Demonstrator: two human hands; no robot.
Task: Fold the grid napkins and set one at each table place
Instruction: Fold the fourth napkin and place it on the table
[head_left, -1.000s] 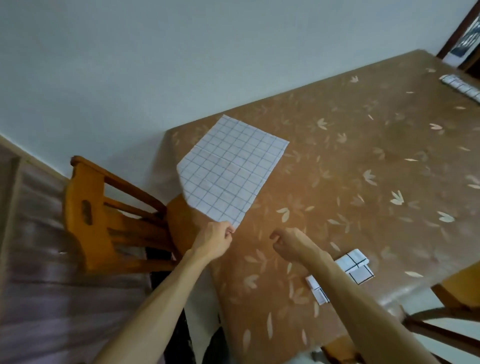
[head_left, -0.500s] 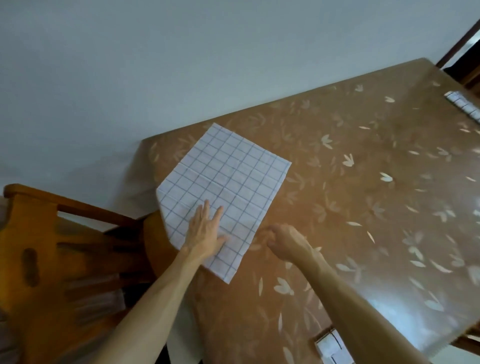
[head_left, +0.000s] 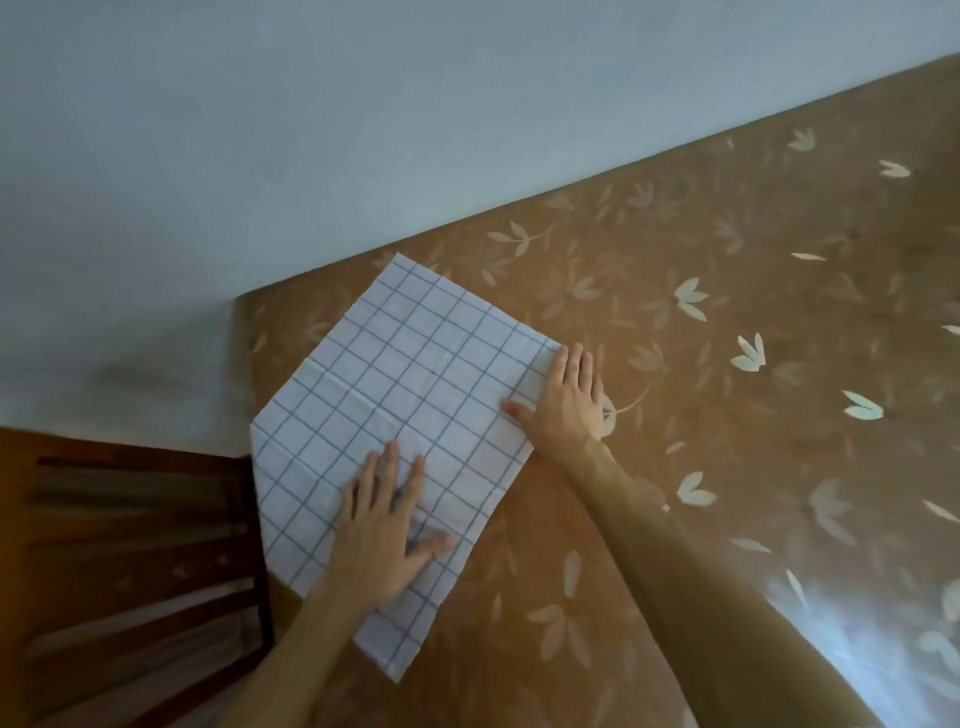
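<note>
Grid napkin (head_left: 395, 410) flat on table (head_left: 727, 338); left hand (head_left: 382, 535), right hand (head_left: 566, 400) press it, fingers straight, holding nothing.

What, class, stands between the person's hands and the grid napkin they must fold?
Nothing visible does. The left hand and the right hand both lie flat, directly on the grid napkin, which is spread open near the corner of the table.

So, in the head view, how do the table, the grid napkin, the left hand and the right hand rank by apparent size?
1. table: largest, it runs out of frame.
2. grid napkin.
3. left hand and right hand: nearly alike. The left looks slightly bigger but is nearer the camera, so I do not rank them.
</note>
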